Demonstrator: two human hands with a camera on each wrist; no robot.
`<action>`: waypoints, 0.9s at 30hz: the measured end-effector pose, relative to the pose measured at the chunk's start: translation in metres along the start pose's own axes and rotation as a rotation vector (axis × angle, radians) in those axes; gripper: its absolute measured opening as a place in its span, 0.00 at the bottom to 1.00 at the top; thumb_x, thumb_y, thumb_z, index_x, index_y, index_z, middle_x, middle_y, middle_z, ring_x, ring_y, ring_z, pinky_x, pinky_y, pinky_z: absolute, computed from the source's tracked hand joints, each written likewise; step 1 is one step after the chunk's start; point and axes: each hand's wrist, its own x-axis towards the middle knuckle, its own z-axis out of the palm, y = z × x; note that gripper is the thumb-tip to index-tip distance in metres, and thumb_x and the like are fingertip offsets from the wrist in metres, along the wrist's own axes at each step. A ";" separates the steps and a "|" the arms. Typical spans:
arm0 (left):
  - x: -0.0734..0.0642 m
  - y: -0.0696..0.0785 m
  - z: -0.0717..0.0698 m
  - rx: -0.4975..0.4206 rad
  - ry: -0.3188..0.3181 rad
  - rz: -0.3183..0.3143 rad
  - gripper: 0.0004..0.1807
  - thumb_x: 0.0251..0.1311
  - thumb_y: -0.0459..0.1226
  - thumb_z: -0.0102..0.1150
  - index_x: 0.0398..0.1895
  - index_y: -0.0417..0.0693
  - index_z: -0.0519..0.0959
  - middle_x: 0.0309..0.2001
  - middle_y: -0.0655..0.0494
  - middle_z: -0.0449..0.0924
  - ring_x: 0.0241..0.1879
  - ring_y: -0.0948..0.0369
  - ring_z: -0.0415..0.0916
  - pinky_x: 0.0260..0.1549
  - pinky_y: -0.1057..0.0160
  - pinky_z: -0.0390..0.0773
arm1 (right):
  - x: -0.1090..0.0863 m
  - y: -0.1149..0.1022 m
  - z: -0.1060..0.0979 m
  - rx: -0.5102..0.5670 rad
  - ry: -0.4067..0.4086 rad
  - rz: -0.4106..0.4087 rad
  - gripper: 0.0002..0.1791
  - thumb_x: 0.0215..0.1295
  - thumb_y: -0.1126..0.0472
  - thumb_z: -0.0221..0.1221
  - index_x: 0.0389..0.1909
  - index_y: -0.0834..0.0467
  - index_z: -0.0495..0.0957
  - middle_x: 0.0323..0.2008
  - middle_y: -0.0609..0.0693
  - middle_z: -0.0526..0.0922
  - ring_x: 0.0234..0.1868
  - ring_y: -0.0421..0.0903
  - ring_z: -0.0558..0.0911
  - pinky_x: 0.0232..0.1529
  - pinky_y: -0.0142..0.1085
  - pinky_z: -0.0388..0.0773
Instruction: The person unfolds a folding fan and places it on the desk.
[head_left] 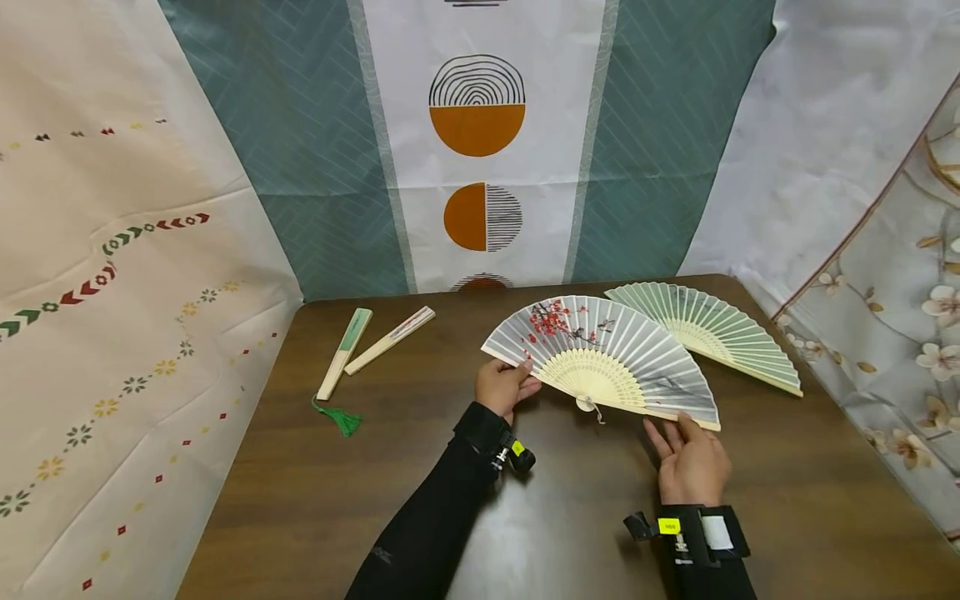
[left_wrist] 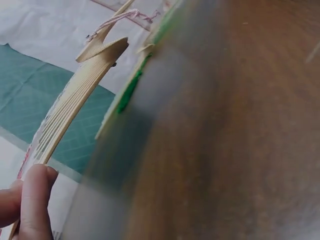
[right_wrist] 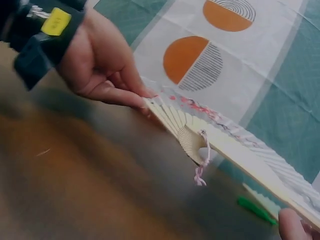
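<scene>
An open white folding fan (head_left: 596, 367), with red blossoms and dark branches printed on its leaf and pale slatted ribs, is held up between both hands. My left hand (head_left: 510, 387) pinches its left end between thumb and fingers; those fingers (left_wrist: 36, 200) show at the lower left of the left wrist view. My right hand (head_left: 693, 467) grips the lower right edge, its thumb (right_wrist: 292, 225) on the outer rib in the right wrist view. A short pinkish cord (right_wrist: 201, 175) dangles from the pivot. Partly behind it lies a spread green fan (head_left: 720, 329).
On the left of the brown table (head_left: 285, 483) lie a folded green fan (head_left: 345, 354) with a green tassel (head_left: 347, 422) and another folded pale fan (head_left: 392, 340). Patterned cloths (head_left: 487, 275) hang behind and beside the table.
</scene>
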 end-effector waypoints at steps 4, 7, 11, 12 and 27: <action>-0.003 0.000 0.000 0.042 -0.027 -0.049 0.13 0.78 0.27 0.68 0.58 0.24 0.83 0.35 0.46 0.91 0.26 0.64 0.89 0.33 0.66 0.94 | -0.008 -0.006 -0.017 -0.034 -0.001 0.035 0.06 0.88 0.65 0.58 0.53 0.61 0.84 0.48 0.52 0.82 0.45 0.44 0.95 0.40 0.46 0.98; -0.005 -0.003 0.000 0.077 -0.040 -0.081 0.14 0.78 0.27 0.68 0.59 0.23 0.83 0.35 0.43 0.93 0.26 0.64 0.89 0.32 0.66 0.94 | -0.011 -0.011 -0.031 -0.109 -0.023 0.073 0.07 0.90 0.65 0.54 0.52 0.59 0.82 0.46 0.51 0.82 0.42 0.44 0.96 0.42 0.43 0.98; -0.004 -0.009 0.004 0.113 -0.046 -0.089 0.12 0.77 0.26 0.69 0.56 0.22 0.83 0.33 0.41 0.93 0.24 0.64 0.88 0.29 0.65 0.94 | -0.010 -0.018 -0.049 -0.193 -0.078 0.131 0.07 0.91 0.64 0.50 0.56 0.57 0.77 0.42 0.48 0.85 0.42 0.43 0.95 0.47 0.39 0.97; -0.004 -0.010 0.006 0.128 -0.048 -0.089 0.12 0.76 0.26 0.69 0.54 0.22 0.83 0.32 0.42 0.92 0.23 0.64 0.88 0.28 0.66 0.93 | -0.009 -0.020 -0.053 -0.207 -0.085 0.145 0.07 0.92 0.64 0.50 0.59 0.57 0.75 0.41 0.47 0.86 0.42 0.42 0.95 0.47 0.39 0.97; 0.028 -0.014 0.042 0.287 -0.042 -0.102 0.07 0.72 0.27 0.75 0.45 0.28 0.87 0.40 0.31 0.94 0.24 0.61 0.90 0.27 0.64 0.94 | 0.017 -0.044 -0.055 -0.425 -0.124 0.194 0.41 0.92 0.66 0.47 0.94 0.58 0.37 0.43 0.36 0.86 0.48 0.30 0.92 0.66 0.35 0.91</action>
